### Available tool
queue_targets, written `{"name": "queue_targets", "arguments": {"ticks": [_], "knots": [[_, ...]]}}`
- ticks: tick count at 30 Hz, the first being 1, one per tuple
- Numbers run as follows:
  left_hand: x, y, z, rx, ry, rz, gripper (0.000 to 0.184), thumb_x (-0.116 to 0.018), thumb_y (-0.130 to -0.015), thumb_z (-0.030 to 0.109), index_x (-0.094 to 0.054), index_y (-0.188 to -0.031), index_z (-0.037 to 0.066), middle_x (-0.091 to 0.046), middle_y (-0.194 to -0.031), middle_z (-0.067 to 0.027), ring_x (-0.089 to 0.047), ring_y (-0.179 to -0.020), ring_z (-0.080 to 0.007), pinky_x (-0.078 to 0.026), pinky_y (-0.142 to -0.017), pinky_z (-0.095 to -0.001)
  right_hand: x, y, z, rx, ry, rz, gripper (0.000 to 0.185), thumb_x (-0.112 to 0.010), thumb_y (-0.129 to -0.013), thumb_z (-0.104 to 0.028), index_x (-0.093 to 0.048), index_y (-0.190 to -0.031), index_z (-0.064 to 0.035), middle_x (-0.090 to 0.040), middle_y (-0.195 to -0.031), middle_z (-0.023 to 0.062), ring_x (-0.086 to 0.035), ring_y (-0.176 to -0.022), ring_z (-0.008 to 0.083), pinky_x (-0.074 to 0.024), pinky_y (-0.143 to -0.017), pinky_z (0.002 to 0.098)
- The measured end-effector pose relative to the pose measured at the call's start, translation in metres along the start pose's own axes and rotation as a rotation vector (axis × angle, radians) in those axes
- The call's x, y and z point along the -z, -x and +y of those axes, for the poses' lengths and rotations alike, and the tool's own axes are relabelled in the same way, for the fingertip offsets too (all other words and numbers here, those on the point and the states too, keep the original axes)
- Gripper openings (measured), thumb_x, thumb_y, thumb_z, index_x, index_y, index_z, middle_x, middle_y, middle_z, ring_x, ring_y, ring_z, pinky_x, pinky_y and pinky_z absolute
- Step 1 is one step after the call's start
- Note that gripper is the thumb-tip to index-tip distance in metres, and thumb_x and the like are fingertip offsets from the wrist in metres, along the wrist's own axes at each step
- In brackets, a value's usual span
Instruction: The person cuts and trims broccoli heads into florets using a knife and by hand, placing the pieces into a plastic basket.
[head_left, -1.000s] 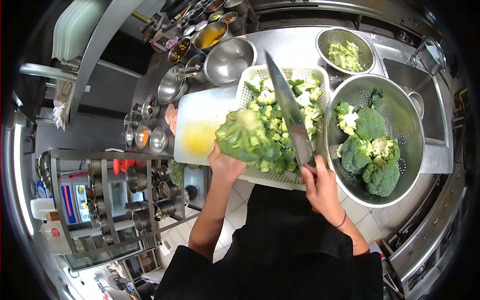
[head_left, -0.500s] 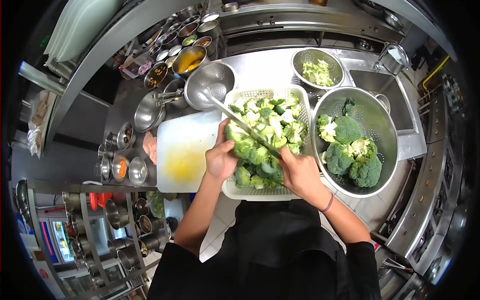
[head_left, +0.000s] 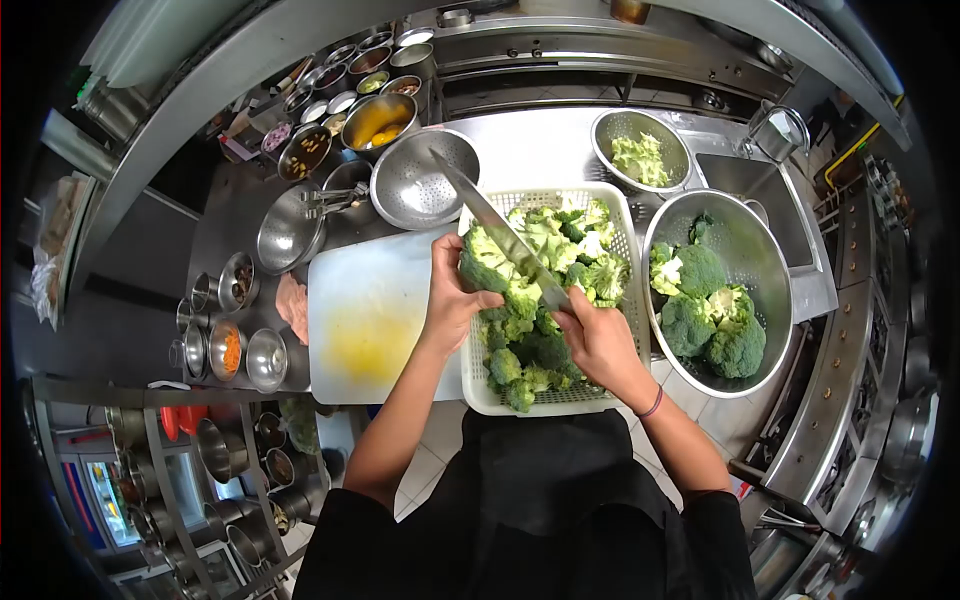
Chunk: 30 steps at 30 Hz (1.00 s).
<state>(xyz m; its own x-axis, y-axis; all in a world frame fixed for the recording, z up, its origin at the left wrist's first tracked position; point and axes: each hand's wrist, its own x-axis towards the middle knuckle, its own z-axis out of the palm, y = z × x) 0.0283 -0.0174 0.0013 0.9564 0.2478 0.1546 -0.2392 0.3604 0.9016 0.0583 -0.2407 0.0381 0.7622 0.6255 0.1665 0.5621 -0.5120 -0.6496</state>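
Observation:
My left hand grips a head of broccoli over the left side of a white perforated basket. The handle of a large knife is in my right hand; its blade slants up and to the left, across the broccoli. Cut florets fill much of the basket. To the right, a big steel colander holds several whole broccoli heads.
A white cutting board with a yellow stain lies left of the basket. Behind stand an empty perforated bowl and a small colander of pale green pieces. A sink is at the right; metal bowls line the left.
The knife has swung from pointing upward to slanting left across the broccoli, as my hands came closer together. The broccoli head has moved up over the basket's left side.

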Motion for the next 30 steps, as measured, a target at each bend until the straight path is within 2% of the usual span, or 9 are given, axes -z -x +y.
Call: {"name": "queue_targets", "arguments": {"ticks": [5, 9, 11, 14, 16, 19, 22, 27, 30], "knots": [[0.014, -0.01, -0.01, -0.35, -0.544, 0.07, 0.088, -0.092, -0.065, 0.024, -0.033, -0.129, 0.008, -0.041, -0.134, -0.0086, -0.045, -0.124, -0.0209, -0.041, -0.104, -0.0348, 0.019, 0.003, -0.004, -0.282, -0.488, -0.036, 0.013, -0.056, -0.096, -0.009, -0.045, -0.095, -0.0017, -0.06, -0.063, 0.0167, -0.062, -0.055, 0.0339, -0.0457, -0.052, 0.0396], [0.009, -0.009, 0.009, 0.237, 0.17, 0.126, 0.059, -0.046, -0.095, 0.059, -0.048, -0.129, 0.01, -0.061, -0.119, -0.0083, -0.064, -0.105, -0.0214, -0.057, -0.073, -0.0337, 0.023, 0.015, 0.003, -0.133, -0.328, 0.145, 0.014, -0.058, -0.095, -0.008, -0.046, -0.094, -0.0005, -0.061, -0.063, 0.0152, -0.062, -0.055, 0.032, -0.0458, -0.052, 0.0357], [0.0, -0.011, 0.01, 0.38, 0.381, 0.18, 0.061, -0.034, -0.099, 0.057, -0.051, -0.133, 0.009, -0.063, -0.12, -0.0108, -0.062, -0.11, -0.0258, -0.055, -0.081, -0.0406, 0.023, 0.018, 0.008, -0.067, -0.29, 0.191, 0.013, -0.061, -0.093, -0.007, -0.049, -0.094, -0.0012, -0.059, -0.062, 0.0146, -0.06, -0.055, 0.0328, -0.0446, -0.051, 0.0377], [0.02, -0.015, -0.014, 0.467, 0.715, -0.277, 0.058, -0.038, -0.095, 0.059, -0.056, -0.127, 0.014, -0.066, -0.111, -0.0065, -0.068, -0.089, -0.0195, -0.053, -0.049, -0.0289, 0.037, 0.014, 0.002, 0.187, -0.09, 0.211, 0.014, -0.066, -0.085, -0.004, -0.056, -0.094, -0.004, -0.055, -0.061, 0.0115, -0.056, -0.054, 0.0321, -0.0416, -0.051, 0.041], [-0.004, -0.011, -0.01, 0.478, 0.626, -0.064, 0.057, -0.039, -0.095, 0.058, -0.056, -0.127, 0.014, -0.066, -0.109, -0.0059, -0.069, -0.084, -0.0199, -0.051, -0.046, -0.0285, 0.049, 0.013, -0.009, 0.256, -0.086, 0.24, 0.016, -0.067, -0.083, -0.002, -0.057, -0.095, -0.0039, -0.056, -0.062, 0.0116, -0.056, -0.055, 0.0317, -0.0419, -0.052, 0.0406], [-0.038, -0.006, 0.006, 0.488, 0.542, 0.211, 0.054, -0.042, -0.095, 0.054, -0.056, -0.127, 0.013, -0.066, -0.109, -0.0055, -0.068, -0.088, -0.0206, -0.057, -0.057, -0.0325, 0.054, 0.009, -0.018, 0.396, -0.097, 0.35, 0.023, -0.069, -0.078, 0.001, -0.057, -0.098, -0.0039, -0.058, -0.066, 0.0115, -0.055, -0.055, 0.031, -0.0425, -0.053, 0.0403], [-0.045, -0.001, 0.004, 0.43, 0.605, 0.164, 0.052, -0.045, -0.096, 0.051, -0.055, -0.129, 0.012, -0.062, -0.121, -0.0074, -0.06, -0.112, -0.0227, -0.048, -0.097, -0.0415, 0.033, 0.003, -0.003, 0.355, -0.017, 0.23, 0.018, -0.066, -0.082, -0.002, -0.054, -0.096, -0.0039, -0.058, -0.068, 0.0127, -0.057, -0.057, 0.0328, -0.0429, -0.052, 0.0412], [-0.03, -0.002, -0.016, 0.357, 0.339, 0.35, 0.056, -0.037, -0.099, 0.054, -0.053, -0.131, 0.01, -0.063, -0.12, -0.0095, -0.061, -0.108, -0.0255, -0.047, -0.095, -0.0417, 0.013, 0.014, 0.016, 0.06, -0.17, 0.064, 0.014, -0.059, -0.091, -0.003, -0.047, -0.096, 0.001, -0.061, -0.063, 0.0159, -0.059, -0.052, 0.0336, -0.0438, -0.049, 0.0388], [0.001, -0.002, -0.03, 0.343, 0.655, -0.243, 0.071, -0.037, -0.095, 0.065, -0.042, -0.14, 0.01, -0.059, -0.126, -0.0131, -0.062, -0.103, -0.0325, -0.055, -0.075, -0.0439, 0.018, 0.022, 0.017, -0.028, -0.298, 0.065, 0.014, -0.059, -0.092, -0.006, -0.047, -0.096, -0.0005, -0.061, -0.064, 0.0173, -0.061, -0.056, 0.0363, -0.0442, -0.05, 0.041]]}}
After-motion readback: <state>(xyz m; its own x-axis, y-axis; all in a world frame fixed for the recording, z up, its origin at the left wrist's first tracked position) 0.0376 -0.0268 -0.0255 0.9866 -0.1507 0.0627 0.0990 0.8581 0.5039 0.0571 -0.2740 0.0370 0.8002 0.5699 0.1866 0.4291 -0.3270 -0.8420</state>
